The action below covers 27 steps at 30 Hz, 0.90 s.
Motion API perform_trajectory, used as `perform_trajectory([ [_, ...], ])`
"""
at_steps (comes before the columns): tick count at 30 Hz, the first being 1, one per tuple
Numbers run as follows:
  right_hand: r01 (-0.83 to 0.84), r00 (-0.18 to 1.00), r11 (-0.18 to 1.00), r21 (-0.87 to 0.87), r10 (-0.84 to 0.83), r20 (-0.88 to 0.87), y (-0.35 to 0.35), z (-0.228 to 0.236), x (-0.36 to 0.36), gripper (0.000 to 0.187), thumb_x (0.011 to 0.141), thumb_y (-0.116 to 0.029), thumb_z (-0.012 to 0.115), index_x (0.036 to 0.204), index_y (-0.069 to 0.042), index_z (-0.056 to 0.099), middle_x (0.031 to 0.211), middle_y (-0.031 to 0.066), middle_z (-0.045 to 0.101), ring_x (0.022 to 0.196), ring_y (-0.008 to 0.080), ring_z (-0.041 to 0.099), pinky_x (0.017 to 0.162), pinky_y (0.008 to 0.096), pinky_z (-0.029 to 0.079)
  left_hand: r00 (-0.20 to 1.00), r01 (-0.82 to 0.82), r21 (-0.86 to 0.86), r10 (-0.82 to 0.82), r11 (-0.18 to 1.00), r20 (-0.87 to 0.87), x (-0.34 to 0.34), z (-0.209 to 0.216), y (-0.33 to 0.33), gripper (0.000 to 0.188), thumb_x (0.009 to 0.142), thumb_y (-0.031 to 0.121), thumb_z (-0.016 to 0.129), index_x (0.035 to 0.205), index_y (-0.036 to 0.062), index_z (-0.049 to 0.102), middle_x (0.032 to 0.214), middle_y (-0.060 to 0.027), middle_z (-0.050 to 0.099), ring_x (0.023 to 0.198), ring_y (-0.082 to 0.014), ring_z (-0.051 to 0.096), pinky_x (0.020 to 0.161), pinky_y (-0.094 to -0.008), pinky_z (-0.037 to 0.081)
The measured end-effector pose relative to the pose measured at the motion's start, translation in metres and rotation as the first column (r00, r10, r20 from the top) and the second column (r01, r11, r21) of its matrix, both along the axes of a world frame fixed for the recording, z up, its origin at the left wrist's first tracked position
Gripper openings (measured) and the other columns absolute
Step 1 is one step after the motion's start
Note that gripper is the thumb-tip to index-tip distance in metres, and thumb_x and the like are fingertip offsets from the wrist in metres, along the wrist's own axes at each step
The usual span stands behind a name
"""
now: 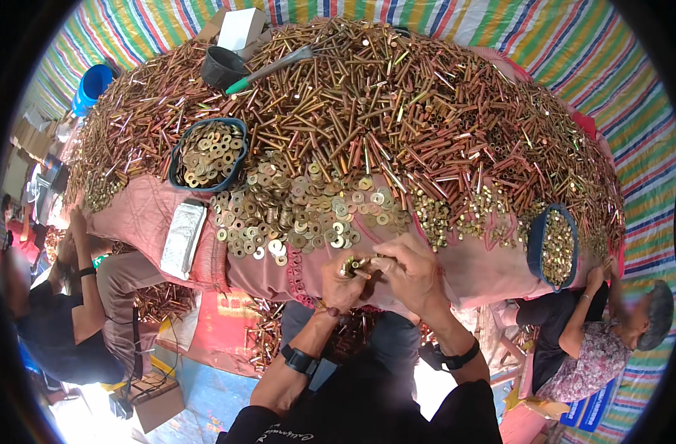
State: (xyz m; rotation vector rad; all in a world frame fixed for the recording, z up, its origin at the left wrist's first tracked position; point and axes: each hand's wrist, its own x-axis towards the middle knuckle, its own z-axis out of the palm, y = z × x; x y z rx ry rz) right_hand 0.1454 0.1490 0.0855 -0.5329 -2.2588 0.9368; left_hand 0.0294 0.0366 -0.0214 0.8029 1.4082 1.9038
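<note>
Both hands meet over the edge of the pink cloth (pixel 490 274), in front of the body. Left hand (pixel 343 287): fingers closed around a brass-coloured fastener (pixel 355 264), its end facing up out of the grip. Exact type hard to read; fingers cover most of it. Right hand (pixel 416 274): bent over from the right, thumb and forefinger close together at the fastener; cannot tell whether they clamp a piece of their own.

Just beyond the grip and to its left, a loose spread of flat washers (pixel 279 211). Farther out that way, a blue basket (pixel 172 169) heaped with more washers. Left of the grip, a silver packet (pixel 182 238) lies on the cloth. Beyond the grip to the right, small brass-coloured nuts (pixel 432 222); well right of it, a blue bin (pixel 536 251) full of similar small pieces.

Far side of the grip, past washers and nuts: a broad mound of coppery rods (pixel 397 96). On it, beyond and left, a dark tub (pixel 223 68) and a green-handled tool (pixel 268 72).

Co-workers sit well apart, one on either side.
</note>
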Motion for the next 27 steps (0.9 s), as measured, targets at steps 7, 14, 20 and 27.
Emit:
perform_trajectory([
  [7,0.040,0.999,0.984,-0.172,-0.044,-0.022,-0.004,-0.004,-0.002,0.030,0.085,-0.019,0.091,0.098,0.000,0.071,0.090,0.0105,0.071,0.075,0.0211,0.070,0.067,0.0338,0.055,1.000,-0.003,-0.043,0.002,0.999,-0.005,-0.002,-0.002,-0.001,0.005,0.096,0.001,0.071,0.101,-0.0014,0.073,0.084,-0.0032,0.071,0.070,-0.0068,0.062,0.059,-0.0263,0.050],
  [14,-0.009,0.991,0.968,-0.250,-0.024,-0.129,0.001,-0.009,-0.001,0.024,0.088,-0.014,0.088,0.099,-0.001,0.071,0.098,0.0080,0.072,0.079,0.0134,0.067,0.067,0.0279,0.053,0.997,-0.013,-0.087,0.019,0.996,0.069,0.003,0.006,0.000,0.008,0.091,-0.003,0.071,0.098,-0.0002,0.073,0.082,-0.0033,0.070,0.074,-0.0088,0.062,0.064,-0.0272,0.050],
  [20,0.044,0.998,0.994,-0.097,-0.048,-0.038,0.000,-0.013,-0.004,0.024,0.092,-0.015,0.086,0.101,0.001,0.070,0.092,0.0087,0.072,0.075,0.0137,0.067,0.065,0.0285,0.054,0.993,-0.064,-0.082,0.055,0.995,-0.107,-0.001,-0.002,0.001,0.003,0.091,-0.001,0.072,0.093,-0.0004,0.070,0.081,-0.0030,0.069,0.073,-0.0096,0.061,0.064,-0.0277,0.050],
  [27,0.278,0.885,0.796,-0.537,-0.429,-0.178,0.000,-0.032,0.021,0.020,0.101,-0.013,0.077,0.107,0.001,0.065,0.084,0.0061,0.071,0.071,0.0104,0.068,0.063,0.0244,0.053,0.995,-0.100,-0.136,0.099,0.986,-0.015,0.003,0.002,0.003,0.012,0.094,0.002,0.082,0.100,-0.0023,0.072,0.093,-0.0039,0.078,0.085,-0.0089,0.068,0.077,-0.0256,0.056],
])
